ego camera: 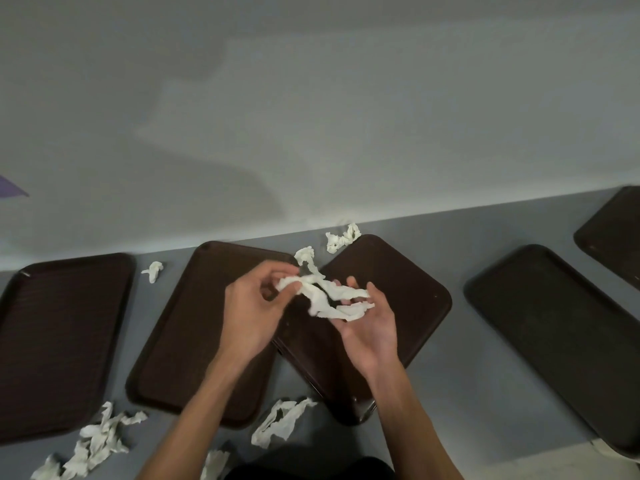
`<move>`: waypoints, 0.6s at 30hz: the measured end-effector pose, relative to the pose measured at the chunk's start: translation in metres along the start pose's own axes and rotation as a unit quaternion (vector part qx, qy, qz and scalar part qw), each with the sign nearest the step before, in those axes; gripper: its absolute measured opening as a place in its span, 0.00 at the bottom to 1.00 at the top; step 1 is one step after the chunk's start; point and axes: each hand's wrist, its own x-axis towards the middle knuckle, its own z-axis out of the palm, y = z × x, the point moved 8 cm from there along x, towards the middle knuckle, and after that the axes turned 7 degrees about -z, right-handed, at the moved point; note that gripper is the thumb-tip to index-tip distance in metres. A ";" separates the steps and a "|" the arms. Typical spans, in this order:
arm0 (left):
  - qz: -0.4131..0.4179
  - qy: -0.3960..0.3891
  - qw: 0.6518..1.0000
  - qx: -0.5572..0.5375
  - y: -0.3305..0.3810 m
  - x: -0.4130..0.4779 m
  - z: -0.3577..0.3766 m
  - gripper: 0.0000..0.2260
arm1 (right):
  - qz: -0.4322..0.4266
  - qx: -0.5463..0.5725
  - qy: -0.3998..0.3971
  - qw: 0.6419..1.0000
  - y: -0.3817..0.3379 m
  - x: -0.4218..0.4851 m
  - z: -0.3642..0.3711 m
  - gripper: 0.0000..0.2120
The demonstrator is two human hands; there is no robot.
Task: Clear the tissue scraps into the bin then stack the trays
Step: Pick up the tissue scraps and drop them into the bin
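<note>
Two bare forearms reach in, both hands at one tissue strip [325,299] held above the trays.
The left hand [252,310] pinches its end between thumb and fingertips; the right hand [367,327] lies palm-up beneath, fingers loosely spread. Below, two brown trays [180,341] touch; loose scraps [100,438] litter the grey counter [450,393].

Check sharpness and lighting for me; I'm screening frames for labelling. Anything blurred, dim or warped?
Head view: dim, flat light; left hand, right hand and held tissue slightly motion-blurred; table edge runs tilted across the frame; soft shadows on the wall.
</note>
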 end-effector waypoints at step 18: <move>-0.135 -0.046 0.978 -0.154 -0.066 -0.027 0.053 0.14 | -0.018 -0.224 0.019 0.974 0.025 0.002 0.027 0.07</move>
